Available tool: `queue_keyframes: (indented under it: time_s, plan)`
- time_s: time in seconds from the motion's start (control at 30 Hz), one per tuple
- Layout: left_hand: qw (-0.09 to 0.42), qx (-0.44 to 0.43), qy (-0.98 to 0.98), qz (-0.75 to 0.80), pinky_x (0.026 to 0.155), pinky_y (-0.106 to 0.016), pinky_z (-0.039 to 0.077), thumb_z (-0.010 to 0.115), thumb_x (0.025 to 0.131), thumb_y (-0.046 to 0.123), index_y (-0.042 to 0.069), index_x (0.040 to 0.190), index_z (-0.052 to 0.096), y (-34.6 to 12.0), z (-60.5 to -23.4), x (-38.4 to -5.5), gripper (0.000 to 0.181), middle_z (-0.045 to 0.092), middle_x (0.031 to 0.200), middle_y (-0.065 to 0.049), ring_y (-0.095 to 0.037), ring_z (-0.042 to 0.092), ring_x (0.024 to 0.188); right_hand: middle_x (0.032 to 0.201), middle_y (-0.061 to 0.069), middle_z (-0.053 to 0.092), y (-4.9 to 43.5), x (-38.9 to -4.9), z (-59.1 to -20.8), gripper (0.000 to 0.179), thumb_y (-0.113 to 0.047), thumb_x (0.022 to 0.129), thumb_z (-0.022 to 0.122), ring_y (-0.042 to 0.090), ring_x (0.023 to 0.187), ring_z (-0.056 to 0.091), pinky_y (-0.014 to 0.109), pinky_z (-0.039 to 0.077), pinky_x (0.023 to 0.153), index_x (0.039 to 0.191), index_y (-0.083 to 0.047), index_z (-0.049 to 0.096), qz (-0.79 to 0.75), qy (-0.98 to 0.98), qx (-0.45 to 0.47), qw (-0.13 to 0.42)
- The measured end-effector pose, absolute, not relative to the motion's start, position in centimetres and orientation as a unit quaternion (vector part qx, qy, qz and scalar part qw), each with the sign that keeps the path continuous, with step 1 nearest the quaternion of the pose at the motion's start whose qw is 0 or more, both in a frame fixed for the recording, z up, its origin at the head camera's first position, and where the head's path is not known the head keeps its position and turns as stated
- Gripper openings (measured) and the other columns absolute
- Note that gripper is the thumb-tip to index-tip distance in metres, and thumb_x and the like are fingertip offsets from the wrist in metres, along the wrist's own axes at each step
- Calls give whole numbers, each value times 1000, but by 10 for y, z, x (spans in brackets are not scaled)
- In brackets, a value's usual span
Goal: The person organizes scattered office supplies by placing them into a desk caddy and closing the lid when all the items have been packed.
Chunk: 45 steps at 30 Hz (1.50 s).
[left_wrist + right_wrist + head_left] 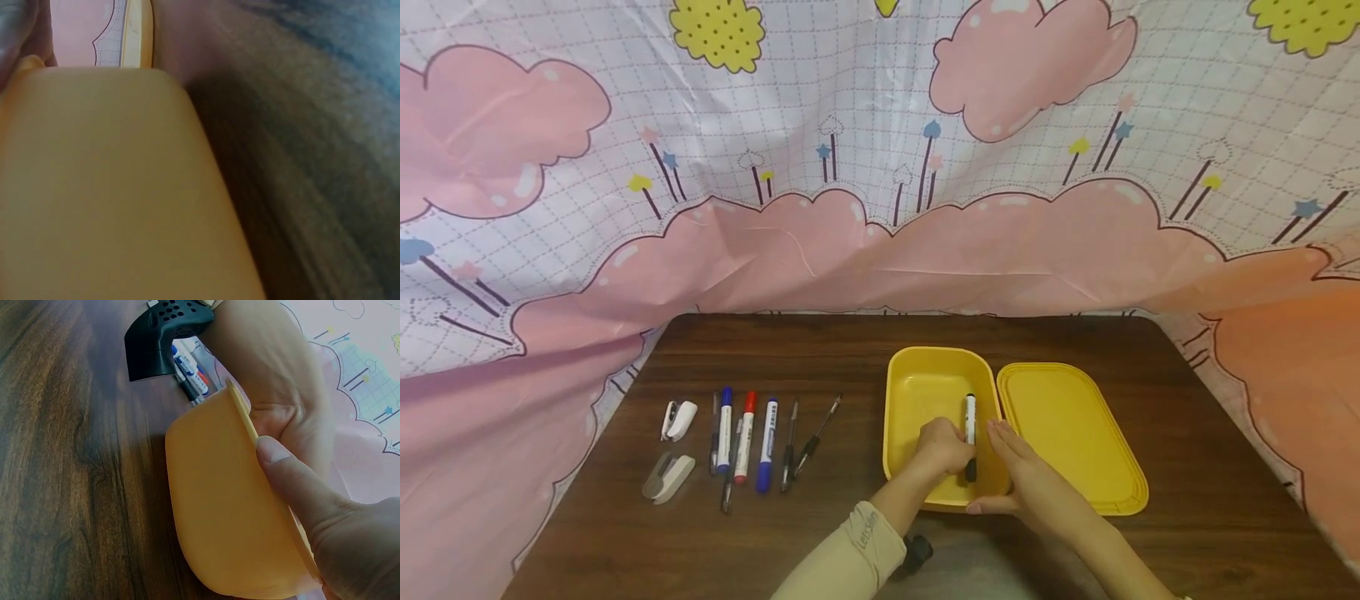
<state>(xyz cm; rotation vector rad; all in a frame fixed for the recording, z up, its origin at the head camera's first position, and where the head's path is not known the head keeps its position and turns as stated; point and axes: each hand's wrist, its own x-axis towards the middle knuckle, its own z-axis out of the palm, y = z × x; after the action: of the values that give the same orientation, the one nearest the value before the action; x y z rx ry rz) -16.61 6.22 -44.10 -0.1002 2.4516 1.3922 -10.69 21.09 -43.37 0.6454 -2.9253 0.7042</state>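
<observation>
My left hand reaches into a yellow plastic box and grips a marker with a white barrel and black cap. The marker lies lengthwise inside the box near its right wall; fingers hide part of it. My right hand holds the box's near right corner, its fingers along the right rim. In the right wrist view, the right thumb rests at the rim of the near wall. That wall's outer face fills much of the left wrist view.
A yellow lid lies right of the box. To the left are several pens and markers, including a red-capped marker and a blue one. Two small white staplers lie farther left. A black wrist camera hangs under the left wrist.
</observation>
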Motion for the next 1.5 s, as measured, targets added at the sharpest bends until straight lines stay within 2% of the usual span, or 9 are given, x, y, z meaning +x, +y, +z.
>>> queue_keyframes:
  time_s: [0.2, 0.3, 0.43, 0.63, 0.87, 1.17, 1.33, 1.5]
  plan:
    - [154, -30, 854, 496, 36, -19, 24, 71, 77, 3, 14, 48, 42, 62, -444, -165, 43, 38, 46, 5, -8, 32, 40, 150, 28, 36, 210, -107, -435, 106, -55, 67, 77, 44, 139, 35, 53, 39, 105, 143, 9, 38, 224, -951, 210, 31]
    - [146, -27, 854, 498, 38, -19, 28, 71, 75, 2, 10, 55, 50, 61, -447, -166, 30, 45, 54, 2, -9, 38, 43, 151, 27, 35, 209, -107, -436, 106, -54, 68, 78, 43, 140, 34, 53, 39, 106, 144, 8, 37, 225, -952, 208, 26]
    - [137, -27, 859, 492, 45, -20, 39, 72, 75, 4, 1, 76, 65, 58, -450, -166, 7, 55, 71, -3, -13, 51, 55, 150, 27, 36, 209, -106, -436, 106, -54, 67, 78, 43, 139, 35, 53, 40, 105, 143, 8, 37, 224, -951, 211, 31]
    - [128, -21, 860, 494, 48, -20, 43, 76, 73, 9, 2, 83, 69, 55, -447, -170, 14, 61, 72, -3, -12, 55, 58, 149, 29, 37, 209, -106, -437, 106, -57, 68, 77, 43, 139, 36, 54, 40, 105, 142, 9, 39, 227, -950, 210, 35]
    - [131, -28, 855, 501, 55, -21, 48, 76, 78, 12, 4, 93, 66, 42, -429, -176, 20, 66, 72, -3, -12, 62, 61, 150, 27, 36, 209, -106, -436, 110, -63, 68, 73, 43, 140, 35, 55, 38, 106, 143, 8, 37, 227, -952, 204, 24]
    - [107, -17, 834, 541, 63, -24, 54, 77, 80, 14, 3, 101, 66, 15, -394, -191, 26, 69, 87, -5, -15, 69, 70, 152, 27, 34, 208, -108, -436, 111, -64, 68, 73, 43, 141, 33, 55, 37, 107, 145, 7, 36, 226, -956, 188, 7]
    - [87, -18, 813, 576, 70, -27, 58, 76, 81, 14, 3, 105, 65, -3, -371, -195, 28, 69, 93, -8, -26, 72, 82, 153, 26, 32, 207, -109, -433, 112, -64, 67, 72, 42, 142, 31, 55, 35, 108, 145, 6, 35, 224, -958, 179, -5]
    - [68, -16, 795, 602, 75, -31, 59, 74, 83, 12, 0, 114, 62, -21, -357, -198, 35, 68, 98, -12, -23, 71, 79, 154, 25, 30, 207, -108, -432, 112, -65, 67, 72, 42, 143, 29, 55, 34, 109, 146, 5, 34, 225, -958, 178, -12]
